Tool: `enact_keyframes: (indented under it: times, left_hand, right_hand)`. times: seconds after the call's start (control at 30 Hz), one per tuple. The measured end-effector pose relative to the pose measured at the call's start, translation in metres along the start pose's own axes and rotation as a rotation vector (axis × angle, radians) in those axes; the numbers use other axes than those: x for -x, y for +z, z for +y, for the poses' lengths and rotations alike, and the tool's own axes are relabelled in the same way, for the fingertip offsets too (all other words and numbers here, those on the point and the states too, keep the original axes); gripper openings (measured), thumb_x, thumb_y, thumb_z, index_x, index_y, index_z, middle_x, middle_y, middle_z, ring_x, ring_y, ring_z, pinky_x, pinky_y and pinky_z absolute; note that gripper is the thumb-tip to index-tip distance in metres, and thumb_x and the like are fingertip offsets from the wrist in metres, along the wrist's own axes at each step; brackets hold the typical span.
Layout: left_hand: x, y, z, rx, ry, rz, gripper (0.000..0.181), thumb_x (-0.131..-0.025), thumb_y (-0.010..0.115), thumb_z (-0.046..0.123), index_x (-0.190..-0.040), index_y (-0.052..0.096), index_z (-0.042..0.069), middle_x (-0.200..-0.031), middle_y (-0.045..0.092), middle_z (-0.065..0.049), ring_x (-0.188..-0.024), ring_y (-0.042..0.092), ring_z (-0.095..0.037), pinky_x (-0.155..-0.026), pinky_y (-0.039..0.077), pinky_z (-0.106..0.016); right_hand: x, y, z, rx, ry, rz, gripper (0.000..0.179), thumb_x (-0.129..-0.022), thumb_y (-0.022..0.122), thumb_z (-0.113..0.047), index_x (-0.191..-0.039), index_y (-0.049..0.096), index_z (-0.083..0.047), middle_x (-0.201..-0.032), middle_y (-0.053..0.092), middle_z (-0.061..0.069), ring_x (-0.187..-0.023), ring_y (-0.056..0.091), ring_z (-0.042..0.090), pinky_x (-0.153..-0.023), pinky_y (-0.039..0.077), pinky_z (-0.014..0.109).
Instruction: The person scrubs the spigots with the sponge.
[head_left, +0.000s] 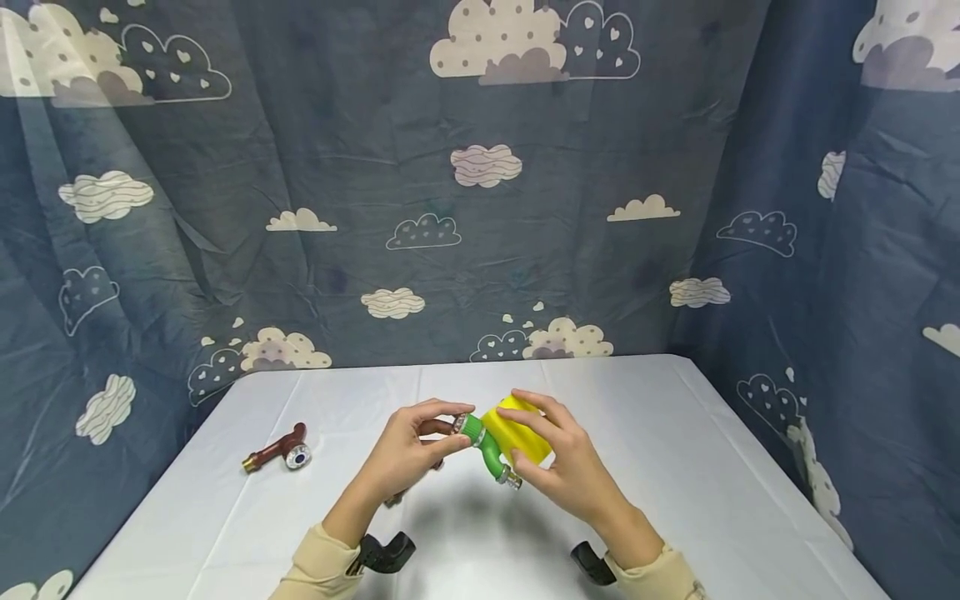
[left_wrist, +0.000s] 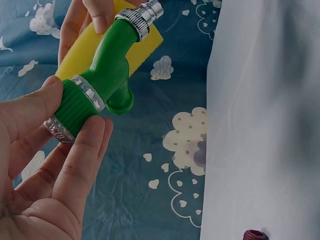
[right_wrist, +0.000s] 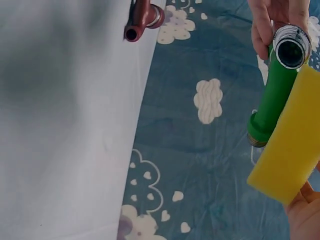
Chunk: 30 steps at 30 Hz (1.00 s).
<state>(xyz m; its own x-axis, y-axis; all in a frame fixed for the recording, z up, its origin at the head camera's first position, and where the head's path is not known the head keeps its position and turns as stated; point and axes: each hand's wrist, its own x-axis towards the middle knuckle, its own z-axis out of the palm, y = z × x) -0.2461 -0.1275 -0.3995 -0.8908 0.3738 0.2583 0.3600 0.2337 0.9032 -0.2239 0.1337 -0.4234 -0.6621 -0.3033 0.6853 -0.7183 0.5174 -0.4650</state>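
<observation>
My left hand (head_left: 408, 446) pinches the ribbed end of a green tap (head_left: 491, 454) between thumb and fingers, up above the table. Silver rings circle the tap, and its threaded metal end points down toward the right in the head view. A short green side branch shows below the body of the tap (left_wrist: 107, 55) in the left wrist view. In my right hand (head_left: 566, 458) is a yellow sponge (head_left: 521, 429), gripped between thumb and fingers. The sponge (right_wrist: 295, 145) lies right along the tap's side, covering part of it in the right wrist view.
A brown-red tap (head_left: 281, 450) with a brass end lies at the left of the white table (head_left: 645, 417). Another brownish piece (head_left: 395, 498) is mostly hidden behind my left hand. Patterned blue cloth (head_left: 360, 167) hangs behind the table and at both sides.
</observation>
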Motion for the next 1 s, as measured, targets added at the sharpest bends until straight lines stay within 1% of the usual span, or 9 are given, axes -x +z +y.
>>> enact_keyframes:
  times: [0.1,0.2,0.33,0.43,0.47,0.7,0.8,0.93,1.0]
  left_hand:
    - [0.002,-0.002,0.001,0.002,-0.002,0.013,0.040,-0.093,0.085,0.014,-0.133,0.077,0.018,-0.130,0.073,-0.009,-0.095,0.076,-0.012,-0.059,0.061,-0.025]
    - [0.003,-0.005,0.003,0.004,0.001,0.036,0.041,-0.094,0.084,0.013,-0.133,0.076,0.018,-0.132,0.072,-0.010,-0.102,0.078,-0.017,-0.061,0.065,-0.029]
    - [0.002,-0.009,0.005,-0.002,0.014,0.083,0.040,-0.094,0.084,0.012,-0.133,0.076,0.017,-0.135,0.072,-0.010,-0.111,0.078,-0.023,-0.077,0.068,-0.031]
    - [0.002,-0.012,0.005,-0.015,0.027,0.111,0.041,-0.094,0.084,0.012,-0.134,0.076,0.015,-0.134,0.072,-0.012,-0.113,0.078,-0.026,-0.091,0.066,-0.028]
    - [0.002,-0.013,0.005,-0.017,0.030,0.117,0.041,-0.094,0.084,0.013,-0.134,0.076,0.015,-0.134,0.073,-0.012,-0.113,0.078,-0.027,-0.093,0.065,-0.028]
    - [0.002,-0.020,0.005,-0.023,0.018,0.149,0.042,-0.092,0.086,0.013,-0.133,0.077,0.015,-0.133,0.074,-0.011,-0.112,0.078,-0.027,-0.090,0.065,-0.026]
    - [0.001,-0.021,0.004,-0.036,0.010,0.145,0.042,-0.092,0.086,0.013,-0.133,0.077,0.017,-0.134,0.074,-0.010,-0.113,0.078,-0.027,-0.090,0.065,-0.027]
    - [0.002,-0.021,0.004,-0.046,0.026,0.134,0.041,-0.093,0.085,0.011,-0.133,0.077,0.015,-0.132,0.075,-0.011,-0.113,0.078,-0.029,-0.090,0.066,-0.029]
    - [0.001,-0.020,0.007,-0.054,0.032,0.115,0.041,-0.093,0.084,0.011,-0.134,0.077,0.015,-0.131,0.075,-0.011,-0.113,0.078,-0.029,-0.089,0.066,-0.029]
  right_hand:
    - [-0.002,0.000,-0.005,-0.018,-0.014,-0.017,0.057,-0.086,0.079,-0.002,-0.138,0.072,-0.025,-0.155,0.058,0.005,-0.133,0.062,0.032,-0.092,0.066,0.037]
    - [-0.004,0.000,-0.011,-0.040,-0.046,-0.042,0.058,-0.086,0.079,-0.003,-0.138,0.072,-0.026,-0.155,0.059,0.006,-0.134,0.062,0.031,-0.092,0.066,0.037]
    - [-0.008,0.000,-0.019,-0.052,-0.121,-0.086,0.059,-0.084,0.079,-0.003,-0.138,0.072,-0.026,-0.154,0.059,0.008,-0.136,0.061,0.032,-0.091,0.065,0.036]
    - [-0.012,0.001,-0.023,-0.045,-0.169,-0.110,0.060,-0.084,0.079,-0.003,-0.139,0.072,-0.026,-0.154,0.058,0.008,-0.137,0.059,0.031,-0.091,0.065,0.035]
    - [-0.013,0.001,-0.024,-0.042,-0.181,-0.112,0.060,-0.084,0.079,-0.003,-0.139,0.072,-0.026,-0.154,0.058,0.007,-0.136,0.059,0.031,-0.091,0.065,0.035]
    - [-0.020,0.007,-0.022,0.004,-0.247,-0.092,0.060,-0.085,0.079,-0.001,-0.139,0.072,-0.024,-0.155,0.058,0.008,-0.136,0.058,0.029,-0.095,0.066,0.039]
    - [-0.020,0.010,-0.019,0.025,-0.252,-0.081,0.059,-0.086,0.079,-0.001,-0.139,0.072,-0.024,-0.156,0.057,0.008,-0.135,0.058,0.030,-0.096,0.066,0.042]
    - [-0.019,0.011,-0.015,0.041,-0.270,-0.074,0.057,-0.086,0.079,0.000,-0.139,0.072,-0.022,-0.156,0.057,0.009,-0.135,0.058,0.031,-0.098,0.065,0.043]
    - [-0.019,0.010,-0.013,0.043,-0.278,-0.061,0.057,-0.085,0.079,0.001,-0.138,0.073,-0.021,-0.156,0.057,0.010,-0.135,0.058,0.032,-0.099,0.065,0.045]
